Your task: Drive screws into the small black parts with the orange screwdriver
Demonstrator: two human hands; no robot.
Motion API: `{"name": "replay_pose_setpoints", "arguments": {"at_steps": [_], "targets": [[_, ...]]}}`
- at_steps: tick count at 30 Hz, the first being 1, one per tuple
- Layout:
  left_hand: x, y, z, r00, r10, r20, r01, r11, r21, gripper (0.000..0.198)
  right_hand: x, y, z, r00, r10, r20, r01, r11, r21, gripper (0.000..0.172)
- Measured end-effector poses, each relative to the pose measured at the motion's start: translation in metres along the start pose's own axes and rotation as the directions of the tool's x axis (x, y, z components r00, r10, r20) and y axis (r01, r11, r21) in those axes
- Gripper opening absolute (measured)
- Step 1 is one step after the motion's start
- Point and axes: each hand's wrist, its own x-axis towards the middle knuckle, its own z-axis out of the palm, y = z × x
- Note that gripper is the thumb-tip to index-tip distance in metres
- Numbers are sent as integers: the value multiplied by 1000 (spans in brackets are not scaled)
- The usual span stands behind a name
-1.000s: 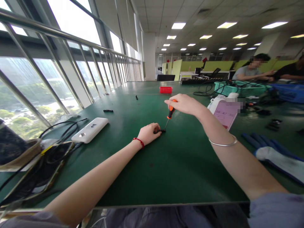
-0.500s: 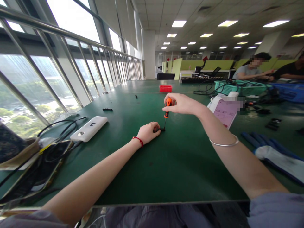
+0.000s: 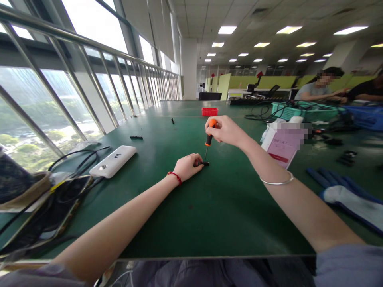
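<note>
My left hand (image 3: 189, 166) rests on the green table (image 3: 191, 223), its fingers closed on a small black part (image 3: 205, 163) that pokes out to the right of the fingertips. Above it, my right hand (image 3: 223, 128) grips an orange and black screwdriver (image 3: 209, 138) by its handle. The shaft points down, slightly tilted, with its tip close to the black part; whether they touch I cannot tell.
A white power bank (image 3: 113, 161) and cables lie left. Farther off are a red box (image 3: 210, 111) and small black pieces (image 3: 136, 137). On the right are a phone (image 3: 281, 145), gloves (image 3: 353, 199), a green basket (image 3: 317, 113) and a seated person.
My right hand has changed its hold on the screwdriver, which now leans more, its tip slightly farther left on the black part. My left hand has stayed in place.
</note>
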Motion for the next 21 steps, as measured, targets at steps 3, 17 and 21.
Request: {"name": "replay_pose_setpoints", "arguments": {"at_steps": [3, 17, 21], "targets": [[0, 0, 0, 1000, 0, -2, 0, 1000, -5, 16, 0, 2, 5, 997, 49, 53, -51, 998, 35, 9], [-1, 1, -1, 1000, -12, 12, 12, 1000, -22, 15, 2, 6, 8, 986, 109, 122, -121, 988, 98, 7], [-1, 1, -1, 1000, -13, 7, 13, 1000, -10, 16, 1, 5, 6, 992, 105, 64, -112, 988, 107, 7]]}}
